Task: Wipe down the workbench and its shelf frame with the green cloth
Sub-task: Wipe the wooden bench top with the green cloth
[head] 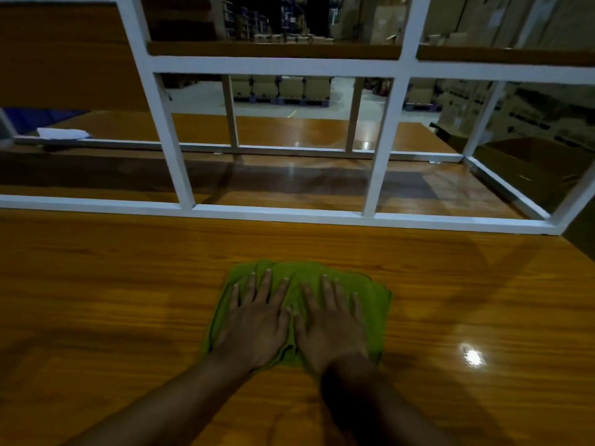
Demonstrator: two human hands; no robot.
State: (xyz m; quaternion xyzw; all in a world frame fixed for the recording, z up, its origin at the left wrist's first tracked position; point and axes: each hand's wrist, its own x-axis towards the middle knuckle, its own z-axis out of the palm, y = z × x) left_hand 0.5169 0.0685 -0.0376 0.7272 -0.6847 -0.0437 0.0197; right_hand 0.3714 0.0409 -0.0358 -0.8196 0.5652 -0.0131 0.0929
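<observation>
The green cloth (375, 304) lies flat on the glossy wooden workbench (112, 300), near its middle. My left hand (254, 320) and my right hand (328, 323) rest side by side on top of it, palms down and fingers spread, pressing it against the wood. Neither hand grips the fabric. The white shelf frame (273, 215) stands just beyond the cloth, its bottom rail running across the bench and its uprights rising to a wooden shelf (273, 49).
A white folded item (62, 133) lies on the far bench at the left behind the frame. The bench's right edge (579, 252) drops off at the right. Stacked cardboard boxes (531, 117) and pallets stand in the warehouse behind.
</observation>
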